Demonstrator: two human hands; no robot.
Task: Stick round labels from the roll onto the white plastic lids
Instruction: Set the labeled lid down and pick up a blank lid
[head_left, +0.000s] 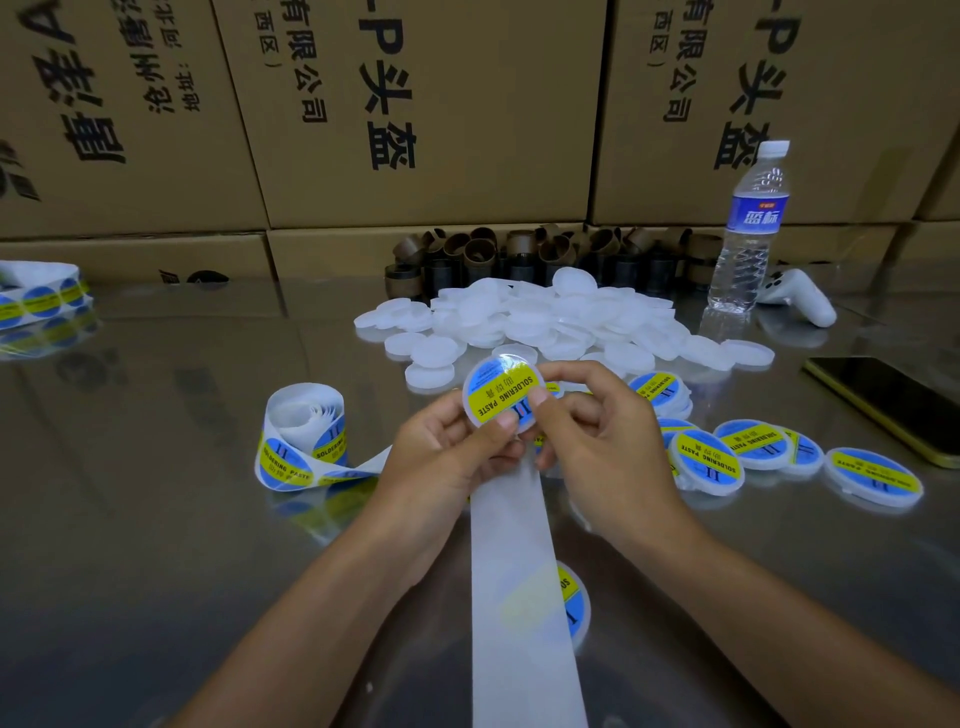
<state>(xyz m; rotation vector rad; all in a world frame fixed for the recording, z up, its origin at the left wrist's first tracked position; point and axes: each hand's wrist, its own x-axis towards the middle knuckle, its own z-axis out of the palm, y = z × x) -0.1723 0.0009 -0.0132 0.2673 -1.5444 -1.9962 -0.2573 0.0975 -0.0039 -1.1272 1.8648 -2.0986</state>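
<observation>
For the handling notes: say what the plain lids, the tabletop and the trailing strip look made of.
Plain lids: white plastic, matt, faintly translucent where they overlap. Tabletop: probably polished metal, perhaps a glossy sheet; it mirrors the cartons. Trailing strip: thin, semi-translucent backing paper, likely; a labelled lid shows through it.

a glossy, mirror-like metal table (156, 519) is seen. the lids (530, 317) are of frosted white plastic, the labels (501, 392) shiny printed film, the backing strip (519, 597) matt paper, the boxes (415, 104) plain cardboard.
</observation>
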